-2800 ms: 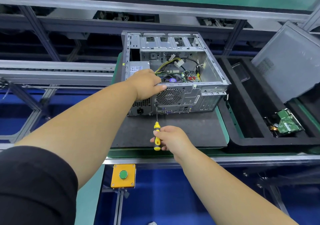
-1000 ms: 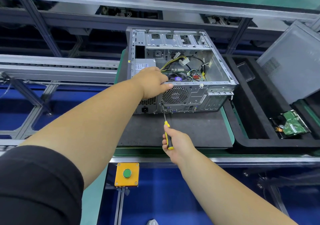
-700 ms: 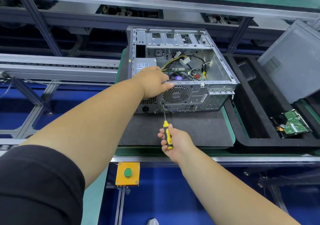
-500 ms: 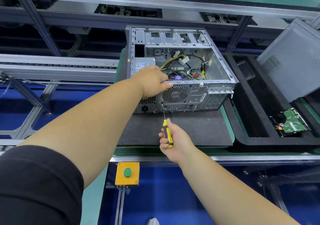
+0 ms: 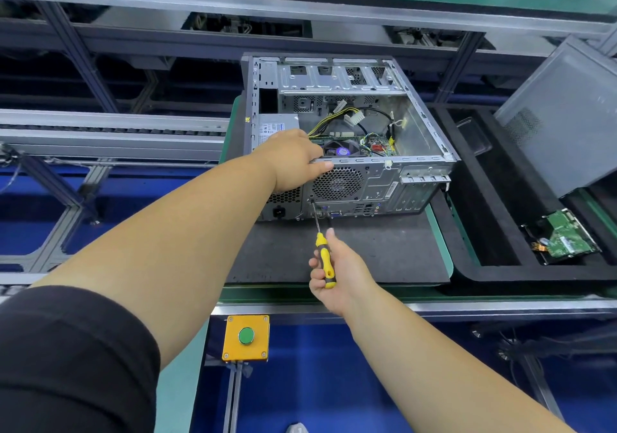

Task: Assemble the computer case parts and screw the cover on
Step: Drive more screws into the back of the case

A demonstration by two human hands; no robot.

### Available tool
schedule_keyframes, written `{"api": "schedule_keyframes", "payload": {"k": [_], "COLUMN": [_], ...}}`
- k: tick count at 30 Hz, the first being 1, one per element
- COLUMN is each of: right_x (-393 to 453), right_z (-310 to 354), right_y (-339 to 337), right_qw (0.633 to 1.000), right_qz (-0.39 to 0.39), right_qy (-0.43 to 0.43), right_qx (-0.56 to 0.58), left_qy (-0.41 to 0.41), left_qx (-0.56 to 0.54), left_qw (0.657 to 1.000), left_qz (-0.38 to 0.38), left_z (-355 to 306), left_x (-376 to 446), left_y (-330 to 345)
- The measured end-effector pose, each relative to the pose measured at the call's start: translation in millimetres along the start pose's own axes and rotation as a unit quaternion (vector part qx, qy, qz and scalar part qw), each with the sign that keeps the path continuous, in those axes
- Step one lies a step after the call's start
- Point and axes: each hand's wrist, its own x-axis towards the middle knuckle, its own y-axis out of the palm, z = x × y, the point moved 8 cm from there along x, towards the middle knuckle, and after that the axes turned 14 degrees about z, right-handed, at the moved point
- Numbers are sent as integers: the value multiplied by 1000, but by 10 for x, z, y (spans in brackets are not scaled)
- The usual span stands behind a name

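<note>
Two hands: left hand (image 5: 293, 162) grasps metal case (image 5: 384, 178) rim; right hand (image 5: 337, 270) fingers curl round yellow-black screwdriver (image 5: 323, 255).

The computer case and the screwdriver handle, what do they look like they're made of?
The computer case looks like bare sheet metal, likely steel: dull silver-grey with stamped slots and a punched fan grille. The screwdriver handle looks like glossy yellow plastic with darker, probably rubbery, grip sections; its thin shaft looks like metal.

yellow-and-black screwdriver (image 5: 324, 259), silver computer case (image 5: 384, 178), green circuit board (image 5: 564, 239)
</note>
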Motion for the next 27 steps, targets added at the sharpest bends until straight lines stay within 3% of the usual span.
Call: {"api": "schedule_keyframes", "payload": {"k": [6, 15, 23, 27], "right_x": [-18, -2, -41, -14], "right_z": [62, 49, 128, 92], "right_y": [-69, -19, -60, -34], "right_qw": [994, 1000, 993, 996], "right_qz": [-52, -11, -43, -25], "right_qy": [-33, -8, -39, -16], "right_qx": [-90, -3, -103, -80], "left_qy": [2, 10, 11, 10], "left_qx": [3, 11, 14, 10], "left_qw": [1000, 1000, 1000, 1000], "left_qz": [-1, -2, -6, -4], "left_z": [-6, -17, -25, -26], "left_x": [-6, 0, -13, -17], "left_y": [0, -1, -13, -15]}}
